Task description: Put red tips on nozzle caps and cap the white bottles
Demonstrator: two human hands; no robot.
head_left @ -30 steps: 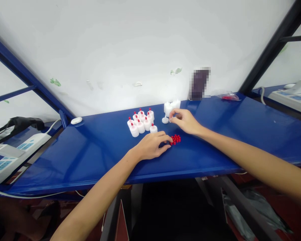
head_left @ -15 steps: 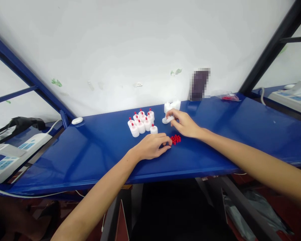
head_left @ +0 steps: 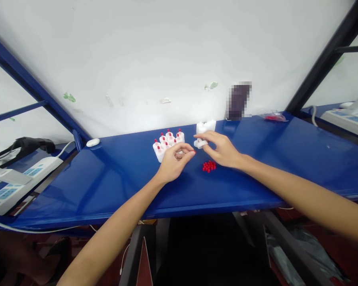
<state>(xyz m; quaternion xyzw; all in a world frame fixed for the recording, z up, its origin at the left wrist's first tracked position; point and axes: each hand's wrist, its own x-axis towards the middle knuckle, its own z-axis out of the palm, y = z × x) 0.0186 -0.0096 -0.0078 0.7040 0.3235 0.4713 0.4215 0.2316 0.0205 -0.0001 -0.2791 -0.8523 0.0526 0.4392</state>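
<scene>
My left hand (head_left: 174, 161) is closed in a pinch on a small red cap (head_left: 194, 151), which shows at the fingertips. It hovers in front of a cluster of white bottles (head_left: 159, 154) with red tips and hides some of them. My right hand (head_left: 222, 149) has its thumb and fingers closed around a small white plastic piece (head_left: 200, 143), whose exact shape is partly covered. Between the hands and nearer the table's front lies a pile of loose red caps (head_left: 209, 166). Behind my right hand stand white bottles (head_left: 205, 126) with no red showing on them.
Blue table (head_left: 107, 186) runs along a white wall. A white oval case (head_left: 92, 142) lies at the back left, a clear bag (head_left: 273, 116) with red contents at the back right. White power strips (head_left: 26, 178) sit at the left. A blurred dark object (head_left: 238, 101) leans on the wall.
My left hand has lifted away from the red cap pile and moved up and left, with a red cap pinched in it. My right hand stays in nearly the same place with the white piece.
</scene>
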